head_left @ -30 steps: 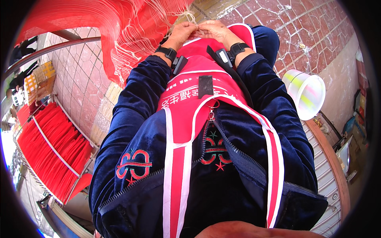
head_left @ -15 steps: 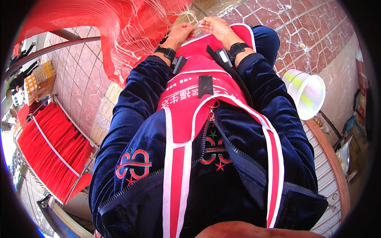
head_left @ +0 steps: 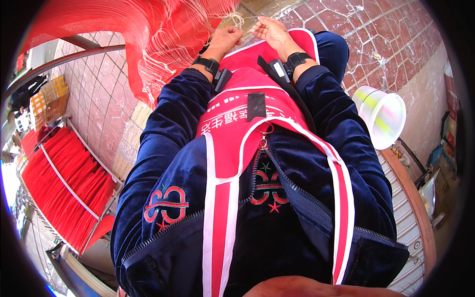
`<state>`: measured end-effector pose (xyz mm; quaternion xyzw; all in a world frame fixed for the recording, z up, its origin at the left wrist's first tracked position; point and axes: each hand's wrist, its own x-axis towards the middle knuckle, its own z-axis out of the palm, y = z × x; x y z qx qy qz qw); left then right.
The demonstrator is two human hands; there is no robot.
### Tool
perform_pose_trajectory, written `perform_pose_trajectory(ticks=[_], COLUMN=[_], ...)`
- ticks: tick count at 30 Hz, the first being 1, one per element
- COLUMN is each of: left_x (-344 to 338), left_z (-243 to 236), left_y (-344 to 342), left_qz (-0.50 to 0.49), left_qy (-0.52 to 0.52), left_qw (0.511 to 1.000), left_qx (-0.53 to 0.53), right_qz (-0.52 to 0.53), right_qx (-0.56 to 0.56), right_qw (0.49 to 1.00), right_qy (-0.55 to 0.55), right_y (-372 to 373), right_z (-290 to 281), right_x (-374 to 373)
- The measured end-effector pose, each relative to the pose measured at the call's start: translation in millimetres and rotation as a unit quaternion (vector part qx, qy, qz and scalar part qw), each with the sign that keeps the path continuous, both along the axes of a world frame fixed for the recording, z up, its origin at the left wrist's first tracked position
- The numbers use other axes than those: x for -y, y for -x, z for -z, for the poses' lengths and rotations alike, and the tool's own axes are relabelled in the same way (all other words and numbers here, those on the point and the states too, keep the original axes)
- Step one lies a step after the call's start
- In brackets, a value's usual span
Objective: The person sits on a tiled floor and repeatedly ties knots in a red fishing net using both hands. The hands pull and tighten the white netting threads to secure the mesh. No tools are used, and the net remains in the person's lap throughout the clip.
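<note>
Reddish paving lies under the seated person, whose left hand (head_left: 225, 37) and right hand (head_left: 269, 30) both pinch a thin pale cord (head_left: 246, 19) beside the red netting (head_left: 163, 39), where its loose strands could snag.

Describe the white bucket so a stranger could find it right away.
Start from the red brick paving in the upper right of the view, beyond the person's dark blue sleeve. The white bucket sits at that sleeve's outer side, tipped so its open mouth shows. It is the only pale, round, translucent container there, with yellow-green streaks showing through its wall.
</note>
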<state>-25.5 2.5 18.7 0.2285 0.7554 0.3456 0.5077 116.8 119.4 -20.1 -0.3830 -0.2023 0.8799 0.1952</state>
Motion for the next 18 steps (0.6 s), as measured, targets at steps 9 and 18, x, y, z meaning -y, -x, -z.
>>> perform_pose_trajectory(ticks=[9,18], left_x=[1.6,4.5], left_z=[-2.7,-9.2], left_y=[1.2,3.8], left_qz=[-0.054,-0.105], left_qy=[-0.022,-0.026], left_qw=[0.997,0.985], left_qx=[0.058,0.132], right_qz=[0.005,-0.046], right_qx=[-0.028,0.037], right_qw=[1.000,0.997], right_qy=[-0.011,-0.050], right_y=[1.4,0.2], right_z=[-1.4,-1.8], right_x=[1.1,0.2])
